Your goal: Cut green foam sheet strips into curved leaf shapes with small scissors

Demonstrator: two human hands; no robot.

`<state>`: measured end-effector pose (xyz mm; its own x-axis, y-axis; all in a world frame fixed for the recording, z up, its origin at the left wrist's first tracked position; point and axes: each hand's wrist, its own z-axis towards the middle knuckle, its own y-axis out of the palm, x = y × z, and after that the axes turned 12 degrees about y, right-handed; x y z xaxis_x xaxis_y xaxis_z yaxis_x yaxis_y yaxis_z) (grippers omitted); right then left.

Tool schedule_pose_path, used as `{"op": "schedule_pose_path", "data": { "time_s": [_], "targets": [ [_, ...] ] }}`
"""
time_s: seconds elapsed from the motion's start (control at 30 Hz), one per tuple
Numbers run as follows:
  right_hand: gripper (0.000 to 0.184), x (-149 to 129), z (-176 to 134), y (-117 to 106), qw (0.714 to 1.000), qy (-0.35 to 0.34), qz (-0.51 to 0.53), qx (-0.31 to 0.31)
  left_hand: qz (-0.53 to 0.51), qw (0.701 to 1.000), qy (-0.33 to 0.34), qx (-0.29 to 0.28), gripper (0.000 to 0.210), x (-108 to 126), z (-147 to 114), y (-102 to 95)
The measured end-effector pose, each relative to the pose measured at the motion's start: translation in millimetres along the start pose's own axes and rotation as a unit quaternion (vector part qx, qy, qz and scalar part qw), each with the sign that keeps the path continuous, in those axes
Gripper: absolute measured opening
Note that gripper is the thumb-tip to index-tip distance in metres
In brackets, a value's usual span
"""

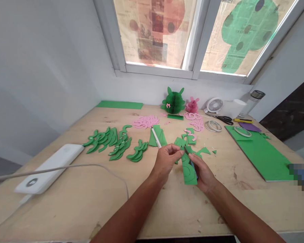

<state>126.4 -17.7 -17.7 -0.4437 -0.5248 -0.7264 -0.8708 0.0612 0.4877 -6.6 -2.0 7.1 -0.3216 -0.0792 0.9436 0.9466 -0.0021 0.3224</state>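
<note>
My left hand (168, 158) pinches a strip of green paper (188, 170) with curved outlines drawn on it. Closed at the strip's right side, my right hand (204, 172) grips scissors (193, 166); a bit of blue handle shows behind the paper, and the rest is mostly hidden. The dark blade tip appears near the strip's upper end. Green scraps (204, 151) lie just beyond my hands. A white pen (156, 137) rests on green paper pieces (162, 135) by my left hand. Stacks of curved green cutouts (120, 148) are farther left.
Pink cutouts (145, 122) lie mid-table. A green paper figure (174, 103) and a pink one (192, 105) stand by the wall, beside a small fan (214, 105). Black scissors (225, 119), tape rolls (213, 126) and a green sheet (266, 157) are right; a white power bank (50, 167) is left.
</note>
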Motion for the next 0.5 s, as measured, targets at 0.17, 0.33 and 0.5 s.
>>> {"op": "schedule_pose_path", "data": {
  "time_s": [0.17, 0.33, 0.5],
  "targets": [
    [0.017, 0.8, 2.1, -1.8, 1.0, -0.009, 0.008, -0.003, -0.008, 1.0, 0.005, 0.001, 0.019, -0.3, -0.7, 0.4],
    [0.014, 0.5, 1.7, -1.6, 1.0, -0.013, 0.005, -0.006, 0.001, 1.0, 0.004, -0.016, 0.017, 1.7, -1.3, -0.6],
    [0.015, -1.4, -0.6, 1.2, 1.0, -0.009, 0.014, -0.012, 0.009, 0.999, 0.002, -0.031, 0.016, 2.4, -1.6, -1.5]
  ]
}}
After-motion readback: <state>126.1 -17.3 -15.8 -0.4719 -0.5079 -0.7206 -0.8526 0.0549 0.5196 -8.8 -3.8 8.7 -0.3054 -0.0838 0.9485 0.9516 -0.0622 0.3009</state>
